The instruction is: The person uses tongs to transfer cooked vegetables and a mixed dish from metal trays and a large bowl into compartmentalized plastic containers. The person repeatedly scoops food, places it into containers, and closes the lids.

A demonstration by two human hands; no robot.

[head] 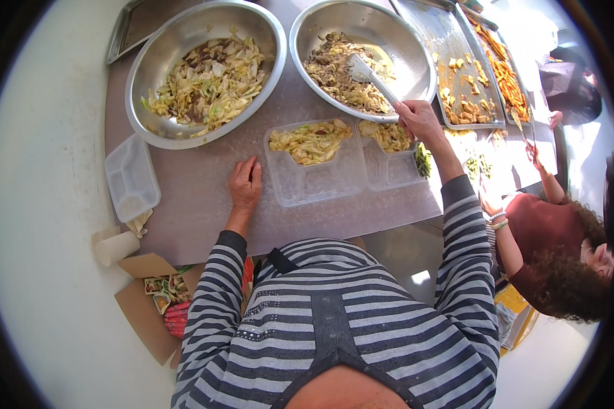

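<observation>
My right hand (420, 120) grips the handle of a slotted serving spoon (360, 70), whose head rests in the cooked food (332, 64) in the right metal bowl (307, 30). My left hand (245, 184) lies on the table with fingers curled, holding nothing that I can see. Beside it is a clear compartment tray (314, 186) with cooked cabbage (312, 143) in its large upper section. A second such tray (386, 174) adjoins it on the right, with cabbage and chopped green vegetables (422, 161), partly under my right forearm. The left metal bowl (143, 92) holds more cabbage.
An empty compartment tray (132, 176) sits at the table's left edge, above a paper roll (116, 249) and an open cardboard box (143, 319). At right are metal trays of browned chunks (470, 110) and orange strips (506, 76). A co-worker (547, 230) holds tongs there.
</observation>
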